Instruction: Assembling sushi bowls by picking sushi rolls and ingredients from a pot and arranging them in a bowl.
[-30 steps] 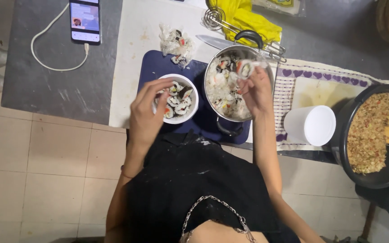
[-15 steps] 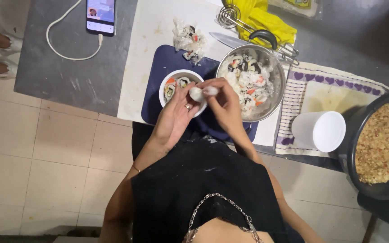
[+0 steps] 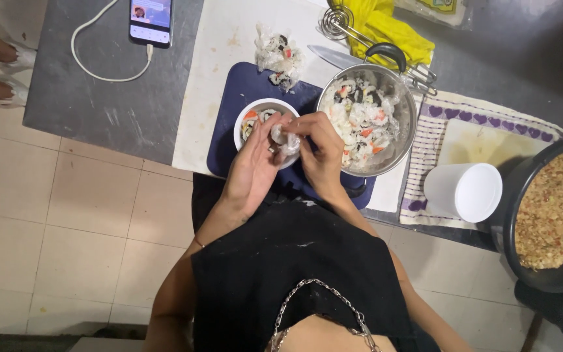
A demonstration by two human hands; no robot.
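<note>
My left hand and my right hand meet over a small white bowl that holds sliced rolls. Between the fingers of both hands is a small wrapped piece in clear plastic film. The bowl stands on a dark blue cutting board. To its right a steel pot is full of wrapped rice-roll pieces with bits of orange and black. A heap of crumpled plastic film lies at the board's far edge.
A knife, a wire whisk and a yellow cloth lie behind the pot. A white cup stands on a patterned mat. A black pan of fried rice is at right. A charging phone lies far left.
My right hand left the steel pot with a wrapped piece and joined my left hand over the white bowl. Both hands now work the piece's film.
</note>
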